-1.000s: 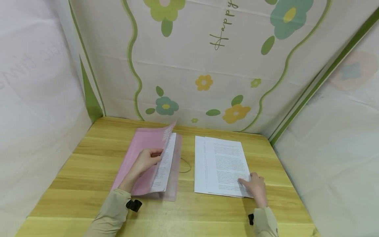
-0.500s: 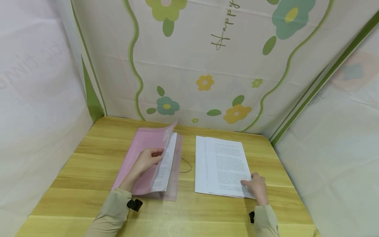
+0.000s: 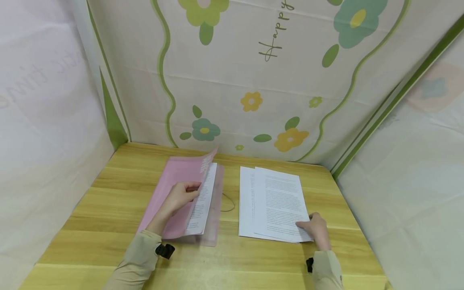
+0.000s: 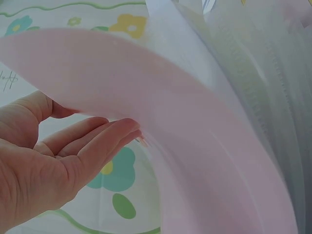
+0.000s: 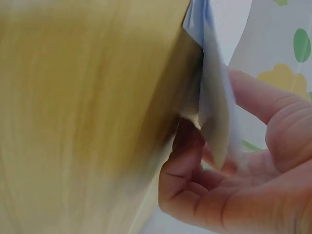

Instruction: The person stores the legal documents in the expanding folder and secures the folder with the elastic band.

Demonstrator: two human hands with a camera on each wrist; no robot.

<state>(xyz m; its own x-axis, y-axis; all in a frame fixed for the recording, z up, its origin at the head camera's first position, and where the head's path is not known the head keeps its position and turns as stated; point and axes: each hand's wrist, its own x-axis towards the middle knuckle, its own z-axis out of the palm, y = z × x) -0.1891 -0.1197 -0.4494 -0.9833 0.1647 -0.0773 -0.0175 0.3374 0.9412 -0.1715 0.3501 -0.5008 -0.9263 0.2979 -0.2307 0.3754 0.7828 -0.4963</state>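
Observation:
A pink plastic folder (image 3: 185, 167) lies on the left with its cover partly raised. The thumb and fingers of my left hand (image 3: 177, 198) pinch the cover's free edge. In the left wrist view the cover (image 4: 131, 73) bows in a curve above the left hand (image 4: 53, 163). Printed pages (image 3: 201, 211) show inside the folder. To the right lies a paper stack (image 3: 247, 209), its top sheet (image 3: 284, 201) offset rightward. My right hand (image 3: 318, 230) pinches paper at the lower right corner, thumb on top. The right wrist view shows the lifted paper corner (image 5: 217, 105) between thumb and fingers.
Wooden table (image 3: 228, 266) underneath everything. A thin cord loop (image 3: 234, 204) sticks out from the folder's right edge toward the papers. White flowered cloth (image 3: 217, 80) encloses the back and both sides.
The top sheet has slid slightly right across the stack, along with my right hand, so more of the sheets below shows on the left. My left hand and the folder stay still.

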